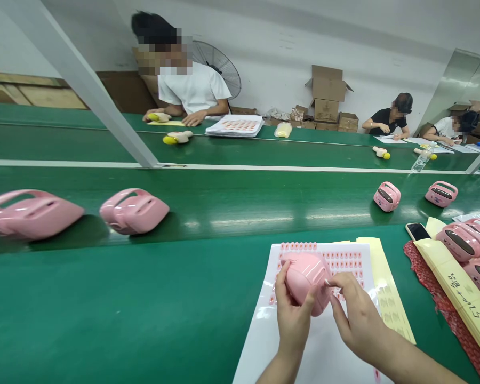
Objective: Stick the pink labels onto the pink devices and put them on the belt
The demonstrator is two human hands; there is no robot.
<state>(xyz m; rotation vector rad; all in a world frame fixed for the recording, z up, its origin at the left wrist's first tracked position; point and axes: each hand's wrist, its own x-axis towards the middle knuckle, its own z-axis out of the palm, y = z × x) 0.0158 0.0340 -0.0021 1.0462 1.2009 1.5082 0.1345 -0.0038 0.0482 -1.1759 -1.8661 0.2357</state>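
My left grip is wrapped around a pink casing, holding it tilted above a white sheet. My right grip is narrow at the casing's right edge; I cannot tell whether anything is pinched there. I judge this piece unfinished. Rows of small stickers lie on the sheet, so plenty seem left. Beyond the counter, on the green belt, two plain-sided casings sit leftward and two dark-panelled ones rightward; which are done, I cannot tell.
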